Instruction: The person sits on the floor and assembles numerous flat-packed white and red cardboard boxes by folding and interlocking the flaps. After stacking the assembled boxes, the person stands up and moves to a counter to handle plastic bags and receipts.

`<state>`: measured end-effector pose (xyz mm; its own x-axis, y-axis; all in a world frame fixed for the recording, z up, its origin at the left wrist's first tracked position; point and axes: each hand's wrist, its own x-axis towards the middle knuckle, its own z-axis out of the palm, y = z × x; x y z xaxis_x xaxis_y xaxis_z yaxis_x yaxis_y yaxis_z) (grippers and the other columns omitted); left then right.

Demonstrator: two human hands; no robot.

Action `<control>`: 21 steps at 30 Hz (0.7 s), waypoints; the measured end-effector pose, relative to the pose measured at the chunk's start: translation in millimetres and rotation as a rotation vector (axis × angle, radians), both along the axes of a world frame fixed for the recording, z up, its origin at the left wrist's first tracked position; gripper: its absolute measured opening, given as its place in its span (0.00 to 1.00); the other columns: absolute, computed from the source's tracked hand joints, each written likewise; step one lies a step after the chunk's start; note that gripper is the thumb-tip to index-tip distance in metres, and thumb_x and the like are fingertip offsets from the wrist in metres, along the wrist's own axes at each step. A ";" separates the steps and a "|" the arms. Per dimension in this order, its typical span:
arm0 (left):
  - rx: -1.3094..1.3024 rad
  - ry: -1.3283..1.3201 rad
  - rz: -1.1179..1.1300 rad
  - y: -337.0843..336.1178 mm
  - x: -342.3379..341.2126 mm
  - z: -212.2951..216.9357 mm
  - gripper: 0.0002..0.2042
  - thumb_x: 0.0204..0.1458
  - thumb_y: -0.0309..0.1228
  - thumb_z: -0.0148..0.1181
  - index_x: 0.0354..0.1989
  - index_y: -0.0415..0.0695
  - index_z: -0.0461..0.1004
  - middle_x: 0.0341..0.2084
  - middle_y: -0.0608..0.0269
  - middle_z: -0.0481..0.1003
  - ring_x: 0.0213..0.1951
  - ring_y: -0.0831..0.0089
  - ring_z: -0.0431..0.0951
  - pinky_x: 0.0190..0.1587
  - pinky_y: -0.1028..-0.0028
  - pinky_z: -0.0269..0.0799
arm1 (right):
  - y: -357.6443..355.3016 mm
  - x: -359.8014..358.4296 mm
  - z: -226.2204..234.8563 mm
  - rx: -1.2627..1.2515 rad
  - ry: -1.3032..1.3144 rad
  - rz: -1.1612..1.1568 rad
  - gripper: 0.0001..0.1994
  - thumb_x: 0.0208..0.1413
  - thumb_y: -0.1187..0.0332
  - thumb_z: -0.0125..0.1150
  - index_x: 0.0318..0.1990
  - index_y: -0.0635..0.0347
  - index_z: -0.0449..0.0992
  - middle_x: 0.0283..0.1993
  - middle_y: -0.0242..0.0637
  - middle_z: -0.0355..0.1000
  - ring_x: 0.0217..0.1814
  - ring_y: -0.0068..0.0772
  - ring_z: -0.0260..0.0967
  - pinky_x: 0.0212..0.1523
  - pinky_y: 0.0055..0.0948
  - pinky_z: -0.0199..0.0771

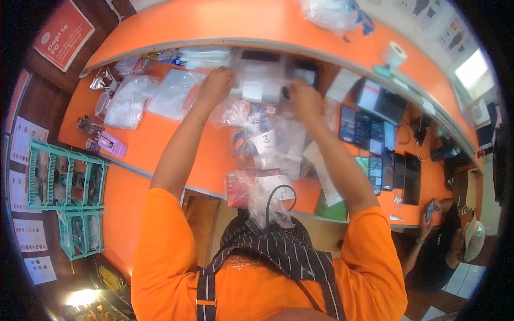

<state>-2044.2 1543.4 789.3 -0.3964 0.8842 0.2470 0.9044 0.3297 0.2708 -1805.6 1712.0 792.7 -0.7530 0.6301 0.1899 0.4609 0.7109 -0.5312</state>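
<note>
Orange counter [176, 136] carries piled plastic bags. Left hand [216, 85] and right hand [304, 99] grip 1 blurred clear packet [261, 80] between them, at 3 o'clock from the left hand.

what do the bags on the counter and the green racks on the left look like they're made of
Bags: thin clear plastic film, probably; they crinkle, shine and show their contents. Green racks: likely moulded plastic, matte teal with open lattice sides. Counter: smooth orange surface, perhaps laminate; hard to tell.
</note>
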 end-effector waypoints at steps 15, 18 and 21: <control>0.746 -0.808 0.267 -228.4 148.3 37.6 0.13 0.47 0.34 0.68 0.36 0.43 0.73 0.29 0.62 0.76 0.33 0.76 0.77 0.35 0.70 0.72 | -192.4 8.2 68.8 -0.657 0.813 0.787 0.17 0.44 0.73 0.59 0.44 0.67 0.70 0.46 0.46 0.70 0.47 0.39 0.71 0.48 0.37 0.73; 0.559 -0.869 0.247 -264.3 134.1 43.2 0.12 0.47 0.30 0.67 0.37 0.42 0.71 0.29 0.66 0.74 0.32 0.82 0.72 0.34 0.75 0.69 | -244.7 -27.6 70.4 -0.731 0.634 0.759 0.19 0.44 0.75 0.61 0.47 0.65 0.69 0.43 0.39 0.69 0.46 0.33 0.70 0.48 0.34 0.71; 0.432 -0.916 0.168 -300.3 86.1 24.0 0.11 0.47 0.29 0.67 0.36 0.41 0.72 0.29 0.69 0.74 0.31 0.84 0.70 0.33 0.78 0.67 | -236.1 -72.9 43.6 -0.433 0.100 0.895 0.20 0.44 0.76 0.64 0.48 0.65 0.69 0.41 0.39 0.69 0.45 0.34 0.69 0.50 0.31 0.69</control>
